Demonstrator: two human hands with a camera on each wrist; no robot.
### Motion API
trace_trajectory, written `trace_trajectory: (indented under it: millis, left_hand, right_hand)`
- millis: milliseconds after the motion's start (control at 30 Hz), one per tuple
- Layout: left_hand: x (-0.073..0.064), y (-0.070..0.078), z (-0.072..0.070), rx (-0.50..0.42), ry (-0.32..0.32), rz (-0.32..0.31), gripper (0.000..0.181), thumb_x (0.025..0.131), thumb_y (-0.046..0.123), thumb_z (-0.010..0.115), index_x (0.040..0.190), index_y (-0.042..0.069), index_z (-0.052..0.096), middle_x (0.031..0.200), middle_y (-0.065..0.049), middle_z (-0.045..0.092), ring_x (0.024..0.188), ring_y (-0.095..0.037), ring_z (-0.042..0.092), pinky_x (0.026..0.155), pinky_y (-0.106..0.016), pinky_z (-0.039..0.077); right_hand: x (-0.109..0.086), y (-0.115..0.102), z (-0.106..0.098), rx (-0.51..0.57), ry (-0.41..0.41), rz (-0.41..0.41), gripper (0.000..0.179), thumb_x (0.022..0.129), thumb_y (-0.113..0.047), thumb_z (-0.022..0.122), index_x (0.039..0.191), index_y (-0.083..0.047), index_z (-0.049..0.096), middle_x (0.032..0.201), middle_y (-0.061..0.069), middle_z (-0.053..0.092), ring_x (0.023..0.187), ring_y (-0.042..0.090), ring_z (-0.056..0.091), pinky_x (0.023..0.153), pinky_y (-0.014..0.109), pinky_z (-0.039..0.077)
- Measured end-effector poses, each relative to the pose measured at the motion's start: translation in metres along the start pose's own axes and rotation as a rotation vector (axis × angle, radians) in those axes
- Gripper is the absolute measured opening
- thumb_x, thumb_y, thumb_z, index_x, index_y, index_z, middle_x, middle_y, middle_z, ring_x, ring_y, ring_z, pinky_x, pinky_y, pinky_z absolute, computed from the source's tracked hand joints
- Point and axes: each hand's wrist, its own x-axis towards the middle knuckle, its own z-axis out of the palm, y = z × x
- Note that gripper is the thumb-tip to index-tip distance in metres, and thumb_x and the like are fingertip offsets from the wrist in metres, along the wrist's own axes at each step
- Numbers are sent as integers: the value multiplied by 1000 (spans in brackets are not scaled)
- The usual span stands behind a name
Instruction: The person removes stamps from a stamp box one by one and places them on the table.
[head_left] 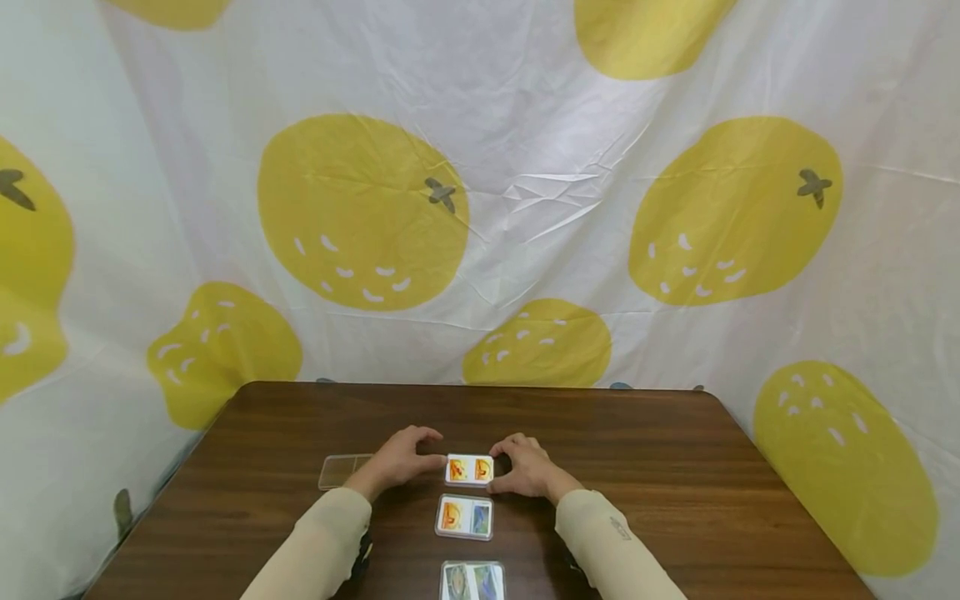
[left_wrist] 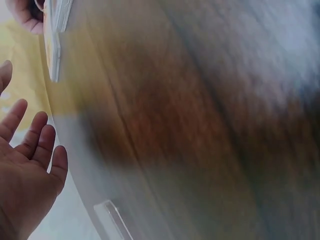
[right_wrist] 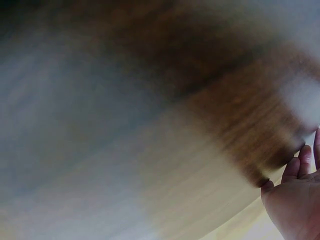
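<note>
A clear card case (head_left: 470,471) with two orange-and-white picture cards lies flat on the table between both hands. My left hand (head_left: 401,458) is at its left side, fingers loosely spread, with the thumb tip close to its left edge. The left wrist view shows this hand (left_wrist: 30,175) palm on, holding nothing. My right hand (head_left: 525,468) holds the case's right end, index finger at the far corner and thumb at the near one. In the right wrist view the right hand (right_wrist: 295,200) shows only at the lower right edge, and the case is out of sight.
Nearer me lie a second case (head_left: 464,517) with an orange and a blue card, and a third (head_left: 472,581) with greenish-blue cards, cut by the frame. A transparent case (head_left: 339,472) lies partly behind my left wrist. A fruit-print cloth (head_left: 525,250) hangs behind the brown table (head_left: 675,500).
</note>
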Motion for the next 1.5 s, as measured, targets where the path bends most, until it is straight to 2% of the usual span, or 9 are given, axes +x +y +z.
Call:
trace_trajectory:
  millis: [333, 633, 800, 1067, 1333, 1500]
  left_hand:
    - [9, -4, 11, 3, -12, -11, 40, 87, 26, 76, 119, 4, 66, 113, -12, 63, 108, -30, 58, 97, -50, 44]
    - [13, -4, 14, -12, -20, -37, 40, 87, 26, 77, 118, 4, 66, 112, -11, 64, 106, -28, 58, 96, -49, 44]
    - [15, -1, 16, -8, -29, -10, 39, 86, 23, 77, 117, 1, 66, 111, -11, 65, 106, -29, 59, 95, -49, 45]
    - [19, -3, 22, 41, -23, 23, 37, 86, 24, 78, 113, 2, 69, 107, -10, 66, 103, -28, 59, 94, -49, 45]
    - [22, -4, 25, 77, -19, -8, 37, 85, 28, 79, 112, 4, 71, 108, -7, 66, 105, -27, 59, 96, -49, 44]
    - [22, -2, 26, 110, -16, 10, 35, 84, 29, 79, 109, 5, 73, 105, -5, 65, 102, -27, 57, 95, -52, 42]
  right_hand:
    - [0, -1, 0, -14, 5, -6, 48, 75, -36, 82, 115, -15, 65, 127, 12, 52, 121, 36, 43, 102, 56, 33]
    - [0, -1, 0, -14, 7, -10, 48, 75, -35, 83, 115, -15, 65, 126, 12, 52, 121, 38, 43, 101, 57, 33]
    - [-1, 0, 0, -9, 3, 0, 49, 75, -36, 82, 115, -15, 65, 126, 11, 52, 122, 37, 43, 102, 56, 33]
    - [0, 1, 2, -5, 9, -8, 49, 74, -36, 82, 115, -15, 65, 126, 12, 52, 122, 38, 43, 102, 56, 33]
    - [1, 2, 3, -11, 10, -11, 49, 75, -37, 81, 115, -15, 65, 127, 12, 51, 123, 38, 42, 102, 56, 32]
    - [1, 3, 3, -11, 12, -6, 49, 74, -37, 82, 115, -16, 64, 127, 12, 52, 123, 38, 42, 102, 56, 32]
